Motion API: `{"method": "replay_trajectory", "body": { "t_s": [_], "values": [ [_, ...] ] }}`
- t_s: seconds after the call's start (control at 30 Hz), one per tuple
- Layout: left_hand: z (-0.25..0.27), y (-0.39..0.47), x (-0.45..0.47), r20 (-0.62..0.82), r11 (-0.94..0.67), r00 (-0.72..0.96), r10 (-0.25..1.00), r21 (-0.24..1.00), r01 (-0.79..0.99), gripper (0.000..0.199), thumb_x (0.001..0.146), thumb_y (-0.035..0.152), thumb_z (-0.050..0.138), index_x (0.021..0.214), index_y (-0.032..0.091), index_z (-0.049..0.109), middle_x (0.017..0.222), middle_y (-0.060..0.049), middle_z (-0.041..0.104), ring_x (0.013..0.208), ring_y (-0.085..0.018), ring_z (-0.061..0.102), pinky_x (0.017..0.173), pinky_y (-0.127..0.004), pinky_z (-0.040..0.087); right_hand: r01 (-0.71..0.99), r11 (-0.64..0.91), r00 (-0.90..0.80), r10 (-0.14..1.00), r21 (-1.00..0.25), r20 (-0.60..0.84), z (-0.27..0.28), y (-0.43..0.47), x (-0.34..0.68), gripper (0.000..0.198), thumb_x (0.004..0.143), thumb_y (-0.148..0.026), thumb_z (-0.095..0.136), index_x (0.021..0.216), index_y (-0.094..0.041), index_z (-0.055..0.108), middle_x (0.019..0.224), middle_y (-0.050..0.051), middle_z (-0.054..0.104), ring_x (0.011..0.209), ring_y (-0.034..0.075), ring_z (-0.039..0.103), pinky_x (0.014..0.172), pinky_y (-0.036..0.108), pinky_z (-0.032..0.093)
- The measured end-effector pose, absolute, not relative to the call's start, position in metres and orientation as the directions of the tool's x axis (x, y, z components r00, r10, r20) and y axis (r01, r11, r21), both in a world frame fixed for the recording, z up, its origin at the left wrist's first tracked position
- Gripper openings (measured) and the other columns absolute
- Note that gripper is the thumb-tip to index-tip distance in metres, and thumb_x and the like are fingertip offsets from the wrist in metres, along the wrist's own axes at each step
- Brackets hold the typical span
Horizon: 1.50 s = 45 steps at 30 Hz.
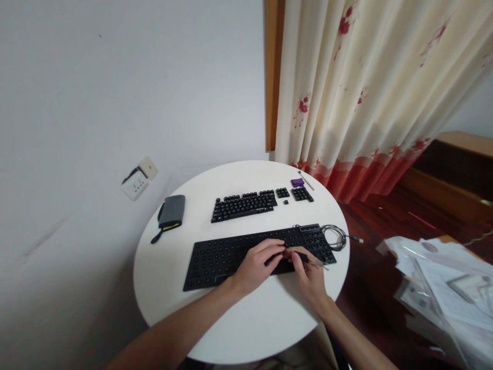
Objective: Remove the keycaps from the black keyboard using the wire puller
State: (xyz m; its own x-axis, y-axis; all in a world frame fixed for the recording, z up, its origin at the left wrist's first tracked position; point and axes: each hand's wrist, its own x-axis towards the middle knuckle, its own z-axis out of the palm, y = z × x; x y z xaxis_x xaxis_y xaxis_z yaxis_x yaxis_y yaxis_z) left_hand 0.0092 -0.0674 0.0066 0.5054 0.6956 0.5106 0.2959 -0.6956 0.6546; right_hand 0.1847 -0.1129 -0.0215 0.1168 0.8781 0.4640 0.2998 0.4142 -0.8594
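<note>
A black keyboard (223, 257) with its keycaps off lies across the table in front of me. Over its right half, my right hand (308, 272) is closed around a small tool with a black handle and thin wire prongs, like a keycap puller (302, 256). The wires point to the right. My left hand (260, 262) rests on the keyboard close beside it, fingers bent and pinched together; what lies between them is hidden. Behind the keyboard, the loose black keycaps (244, 204) are laid out in keyboard order, with a single keycap (285, 202) set apart.
A grey zip case (173, 209) lies at the table's left. At the back right are a purple cloth (297, 182) and a thin brush (306, 181). The coiled cable (336, 239) reaches the right edge of the white round table (165, 288). Papers and plastic (442, 282) sit beyond it.
</note>
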Motion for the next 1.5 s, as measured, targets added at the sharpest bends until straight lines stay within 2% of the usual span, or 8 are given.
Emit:
{"method": "replay_trajectory", "body": {
  "t_s": [0.23, 0.37, 0.47, 0.63, 0.83, 1.17, 1.5],
  "values": [
    [0.007, -0.065, 0.003, 0.497, -0.756, 0.575, 0.650, 0.503, 0.419, 0.024, 0.096, 0.021, 0.050, 0.114, 0.019, 0.067, 0.106, -0.008, 0.067, 0.098, -0.016, 0.065, 0.089, -0.030, 0.056, 0.288, 0.377, 0.160, 0.887, -0.880, 0.433, -0.019, -0.112, 0.185, 0.027, 0.098, -0.029, 0.046, 0.091, -0.016, 0.069, 0.089, 0.008, 0.070, 0.081, 0.019, 0.066, 0.072, 0.031, 0.053],
    [0.023, -0.049, -0.002, 0.500, -0.682, 0.464, 0.732, 0.551, 0.482, 0.019, 0.091, 0.022, 0.059, 0.105, 0.020, 0.071, 0.102, -0.006, 0.071, 0.093, -0.017, 0.066, 0.087, -0.031, 0.055, 0.295, 0.369, 0.228, 0.868, -0.881, 0.441, -0.018, -0.113, 0.186, 0.031, 0.099, -0.030, 0.044, 0.090, -0.016, 0.070, 0.086, 0.008, 0.071, 0.077, 0.019, 0.066, 0.068, 0.030, 0.053],
    [0.036, -0.017, 0.002, 0.432, -0.610, 0.432, 0.792, 0.538, 0.582, 0.013, 0.085, 0.025, 0.066, 0.095, 0.023, 0.074, 0.096, -0.003, 0.074, 0.090, -0.019, 0.066, 0.088, -0.035, 0.052, 0.294, 0.381, 0.227, 0.863, -0.877, 0.451, -0.019, -0.112, 0.187, 0.032, 0.099, -0.031, 0.044, 0.088, -0.016, 0.070, 0.084, 0.008, 0.071, 0.075, 0.019, 0.066, 0.067, 0.030, 0.053],
    [0.036, 0.048, 0.032, 0.301, -0.607, 0.528, 0.795, 0.371, 0.703, 0.011, 0.082, 0.028, 0.070, 0.091, 0.024, 0.076, 0.091, -0.002, 0.075, 0.090, -0.021, 0.063, 0.088, -0.036, 0.045, 0.272, 0.400, 0.208, 0.864, -0.875, 0.459, -0.020, -0.112, 0.187, 0.030, 0.099, -0.030, 0.043, 0.089, -0.017, 0.069, 0.084, 0.008, 0.069, 0.076, 0.018, 0.065, 0.066, 0.028, 0.053],
    [0.018, 0.082, 0.056, 0.269, -0.642, 0.587, 0.764, 0.218, 0.735, 0.010, 0.084, 0.028, 0.069, 0.090, 0.022, 0.076, 0.087, -0.005, 0.072, 0.094, -0.024, 0.055, 0.087, -0.040, 0.038, 0.282, 0.427, 0.199, 0.850, -0.859, 0.488, -0.022, -0.113, 0.188, 0.028, 0.099, -0.028, 0.044, 0.090, -0.017, 0.068, 0.083, 0.007, 0.069, 0.075, 0.018, 0.064, 0.067, 0.029, 0.052],
    [0.008, 0.091, 0.056, 0.365, -0.572, 0.474, 0.802, 0.240, 0.784, 0.004, 0.079, 0.025, 0.073, 0.080, 0.023, 0.076, 0.107, -0.006, 0.060, 0.107, -0.027, 0.045, 0.090, -0.043, 0.036, 0.263, 0.449, 0.158, 0.853, -0.854, 0.497, -0.020, -0.113, 0.189, 0.026, 0.098, -0.025, 0.045, 0.090, -0.017, 0.068, 0.085, 0.007, 0.068, 0.078, 0.018, 0.064, 0.069, 0.030, 0.052],
    [0.007, 0.089, 0.053, 0.418, -0.540, 0.420, 0.805, 0.226, 0.811, 0.007, 0.080, 0.024, 0.070, 0.082, 0.023, 0.076, 0.118, -0.006, 0.055, 0.111, -0.028, 0.041, 0.091, -0.044, 0.036, 0.258, 0.455, 0.156, 0.851, -0.852, 0.501, -0.019, -0.114, 0.189, 0.025, 0.098, -0.023, 0.045, 0.090, -0.017, 0.067, 0.086, 0.007, 0.067, 0.078, 0.018, 0.064, 0.070, 0.030, 0.050]
  ]
}}
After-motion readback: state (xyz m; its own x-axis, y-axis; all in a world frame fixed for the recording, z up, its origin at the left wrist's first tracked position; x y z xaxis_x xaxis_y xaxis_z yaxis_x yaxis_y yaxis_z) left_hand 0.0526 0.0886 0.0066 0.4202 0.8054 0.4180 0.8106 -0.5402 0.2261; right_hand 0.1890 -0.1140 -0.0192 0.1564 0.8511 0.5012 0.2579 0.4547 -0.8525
